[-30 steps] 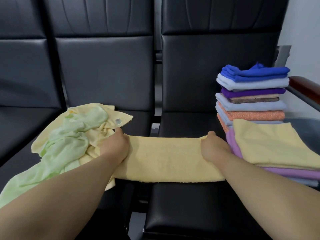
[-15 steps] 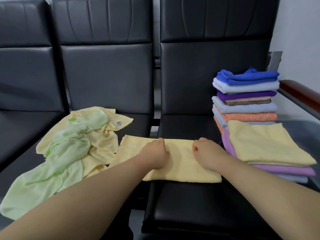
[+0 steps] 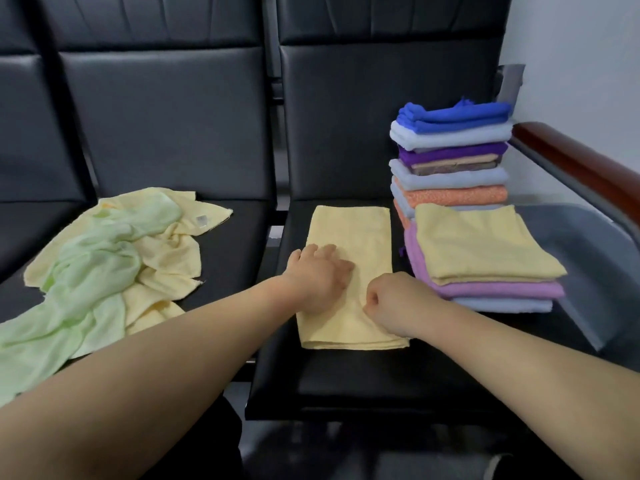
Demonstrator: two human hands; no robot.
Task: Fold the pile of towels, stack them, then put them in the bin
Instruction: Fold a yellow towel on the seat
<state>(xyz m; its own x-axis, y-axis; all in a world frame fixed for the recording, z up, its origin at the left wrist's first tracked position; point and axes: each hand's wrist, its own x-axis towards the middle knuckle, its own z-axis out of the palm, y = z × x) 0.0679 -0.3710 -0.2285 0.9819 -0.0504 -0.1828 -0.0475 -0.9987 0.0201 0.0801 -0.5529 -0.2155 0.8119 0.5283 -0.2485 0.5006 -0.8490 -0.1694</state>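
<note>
- Folded yellow towel (image 3: 349, 230) is laid lengthwise on the right-hand black seat (image 3: 346, 375), approx. mid-seat.
- L hand (image 3: 318, 275) is pressed on its near-left part, fingers relaxed & spread.
- R hand (image 3: 391, 299) is clenched at the near-right edge; puckered fabric is pinched in the fingers.
- Low stack (image 3: 485, 247) is set just right of it, w/ tall stack (image 3: 453, 150) behind.
- Unfolded pile (image 3: 104, 258) is spread on the left seat.

Both forearms out, hands on folded yellow towel (image 3: 349, 233).
Left hand (image 3: 320, 277) flat, pressing mid-towel; right hand (image 3: 391, 299) fisted at its right edge (pinching cloth).
</note>
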